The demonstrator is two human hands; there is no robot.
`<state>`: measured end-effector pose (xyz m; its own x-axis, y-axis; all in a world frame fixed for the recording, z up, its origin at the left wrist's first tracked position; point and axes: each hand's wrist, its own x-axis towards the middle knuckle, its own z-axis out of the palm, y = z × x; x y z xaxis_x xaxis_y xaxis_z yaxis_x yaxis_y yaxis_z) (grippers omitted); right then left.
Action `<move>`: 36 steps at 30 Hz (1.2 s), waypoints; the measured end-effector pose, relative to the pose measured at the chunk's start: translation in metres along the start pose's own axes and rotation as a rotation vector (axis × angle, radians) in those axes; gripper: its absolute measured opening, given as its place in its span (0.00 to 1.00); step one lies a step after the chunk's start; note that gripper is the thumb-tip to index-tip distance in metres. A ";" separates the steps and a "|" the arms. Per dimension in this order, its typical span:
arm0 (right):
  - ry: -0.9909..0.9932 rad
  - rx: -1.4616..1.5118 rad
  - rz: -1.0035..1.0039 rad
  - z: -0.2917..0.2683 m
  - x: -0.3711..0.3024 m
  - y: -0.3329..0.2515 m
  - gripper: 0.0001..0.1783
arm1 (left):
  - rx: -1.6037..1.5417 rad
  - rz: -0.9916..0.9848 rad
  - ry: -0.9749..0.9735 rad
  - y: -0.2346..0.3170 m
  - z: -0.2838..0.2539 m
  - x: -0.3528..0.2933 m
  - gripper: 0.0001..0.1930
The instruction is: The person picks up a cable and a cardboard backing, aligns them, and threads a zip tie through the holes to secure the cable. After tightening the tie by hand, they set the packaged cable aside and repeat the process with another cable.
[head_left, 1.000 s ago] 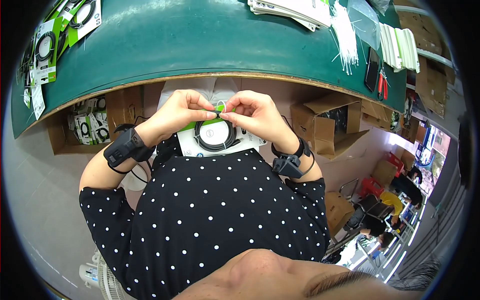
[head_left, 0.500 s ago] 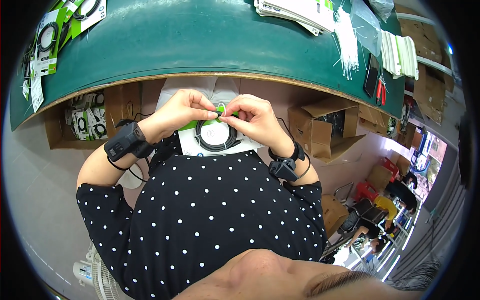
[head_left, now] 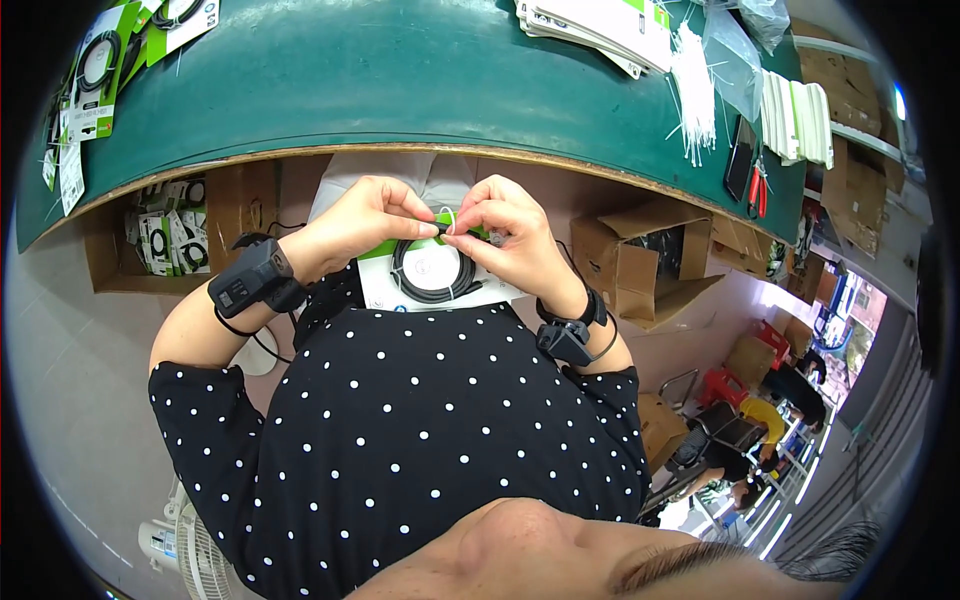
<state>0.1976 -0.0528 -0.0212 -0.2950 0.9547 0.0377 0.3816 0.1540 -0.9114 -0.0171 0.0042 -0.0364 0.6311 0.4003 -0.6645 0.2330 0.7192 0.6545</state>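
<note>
A coiled black cable (head_left: 438, 295) lies against a white and green packaging card (head_left: 378, 288) in front of my lap, below the table edge. At the top of the coil, my left hand (head_left: 375, 218) pinches the cable between thumb and index finger. A thin white cable tie (head_left: 451, 213) loops up at that spot. My right hand (head_left: 512, 232) is closed on the tie, thumb and fingertips pressed together right beside the left fingertips. The tie's lower part is hidden behind the fingers. Another light tie shows low on the coil.
On the green table (head_left: 350, 80) lie packaged cables (head_left: 98, 65) at left, a stack of cards (head_left: 600, 30), loose white cable ties (head_left: 692, 95), a dark phone (head_left: 740, 160) and red-handled pliers (head_left: 758, 190). Cardboard boxes (head_left: 640, 265) stand underneath. A fan (head_left: 195, 550) is lower left; people sit far right.
My right hand's fingers have lifted and shifted slightly at the tie, still pinching. The left hand and the coil stay nearly in place.
</note>
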 end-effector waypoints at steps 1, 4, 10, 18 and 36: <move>-0.001 0.005 0.016 0.000 0.000 -0.001 0.06 | 0.000 0.006 -0.001 0.000 0.000 0.000 0.07; -0.003 0.016 0.048 0.001 -0.001 -0.001 0.06 | 0.004 0.013 -0.002 0.000 0.000 0.000 0.07; 0.006 0.010 -0.053 0.004 -0.002 0.003 0.07 | 0.022 0.012 0.005 -0.001 0.000 0.001 0.07; -0.035 -0.103 -0.148 0.002 -0.003 0.000 0.08 | 0.026 0.028 0.007 -0.002 0.001 0.001 0.07; -0.043 -0.052 -0.068 0.002 0.000 0.001 0.07 | 0.008 0.063 -0.024 0.000 -0.001 0.001 0.06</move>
<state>0.1963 -0.0535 -0.0232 -0.3584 0.9301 0.0806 0.4037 0.2323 -0.8849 -0.0173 0.0054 -0.0374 0.6621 0.4306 -0.6133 0.1982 0.6887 0.6975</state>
